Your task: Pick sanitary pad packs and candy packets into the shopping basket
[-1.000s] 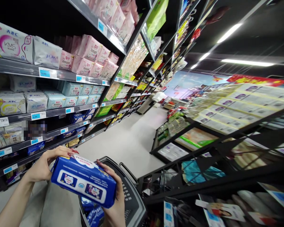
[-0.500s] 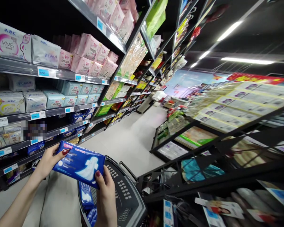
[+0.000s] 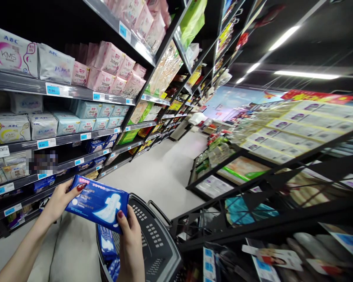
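Note:
A dark blue pack of sanitary pads point(image 3: 97, 203), printed with a white winged pad, is held between both hands, tilted down to the right. My left hand point(image 3: 59, 199) grips its left end, thumb on the front face. At the right end, my right hand point(image 3: 131, 235) pinches the lower corner with its thumb in front. The fingers behind the pack are mostly hidden. Below it stands a dark grey shopping basket point(image 3: 157, 243) with a perforated side. More blue packs point(image 3: 106, 243) lie inside the basket, partly covered by my right hand and the held pack.
On the left, a shelf point(image 3: 73, 92) carries white ABC packs point(image 3: 13, 51), pink packs point(image 3: 108, 58) and light blue packs point(image 3: 90, 109). Several blue packs sit on the lower shelves. A black display rack point(image 3: 223, 164) with boxed goods lines the right. Pale aisle floor point(image 3: 164, 160) runs between them.
The right end of the held pack and my right hand have shifted very slightly left. Both hands keep their grip, and the basket stays where it was.

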Action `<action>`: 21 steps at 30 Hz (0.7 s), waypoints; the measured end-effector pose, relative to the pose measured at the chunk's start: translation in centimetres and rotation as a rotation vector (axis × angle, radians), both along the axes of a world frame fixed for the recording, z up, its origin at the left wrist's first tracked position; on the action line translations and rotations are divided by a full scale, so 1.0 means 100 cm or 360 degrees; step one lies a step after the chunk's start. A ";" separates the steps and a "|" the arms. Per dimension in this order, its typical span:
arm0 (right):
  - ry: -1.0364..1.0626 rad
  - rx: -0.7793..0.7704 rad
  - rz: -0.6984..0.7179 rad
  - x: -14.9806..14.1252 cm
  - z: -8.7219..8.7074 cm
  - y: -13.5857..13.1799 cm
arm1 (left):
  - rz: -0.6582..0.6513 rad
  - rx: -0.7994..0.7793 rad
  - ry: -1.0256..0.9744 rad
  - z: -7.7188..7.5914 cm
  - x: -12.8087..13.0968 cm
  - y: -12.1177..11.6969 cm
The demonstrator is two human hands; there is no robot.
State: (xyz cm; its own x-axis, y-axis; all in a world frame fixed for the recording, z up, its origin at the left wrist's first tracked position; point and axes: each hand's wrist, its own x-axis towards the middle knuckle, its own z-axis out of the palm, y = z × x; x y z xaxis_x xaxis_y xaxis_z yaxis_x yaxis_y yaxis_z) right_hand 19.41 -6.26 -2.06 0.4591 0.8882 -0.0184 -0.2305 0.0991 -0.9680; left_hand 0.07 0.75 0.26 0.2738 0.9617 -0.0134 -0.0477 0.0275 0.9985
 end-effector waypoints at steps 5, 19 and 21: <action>0.0005 -0.0029 0.0011 0.005 -0.008 0.001 | -0.0030 -0.0009 -0.0013 -0.001 0.000 0.000; -0.0040 -0.0059 0.0049 0.011 -0.016 0.004 | -0.0019 -0.0023 0.0021 -0.002 0.000 0.002; -0.0043 -0.0060 0.0042 0.008 -0.010 0.002 | -0.0017 -0.0031 0.0015 -0.002 0.000 0.002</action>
State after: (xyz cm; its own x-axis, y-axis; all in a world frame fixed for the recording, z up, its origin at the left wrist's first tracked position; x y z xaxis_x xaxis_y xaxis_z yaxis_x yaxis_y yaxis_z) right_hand 20.23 -6.02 -3.04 0.4363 0.8989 -0.0399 -0.2066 0.0569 -0.9768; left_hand 0.06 0.94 0.05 0.2838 0.9582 -0.0347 -0.0381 0.0475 0.9981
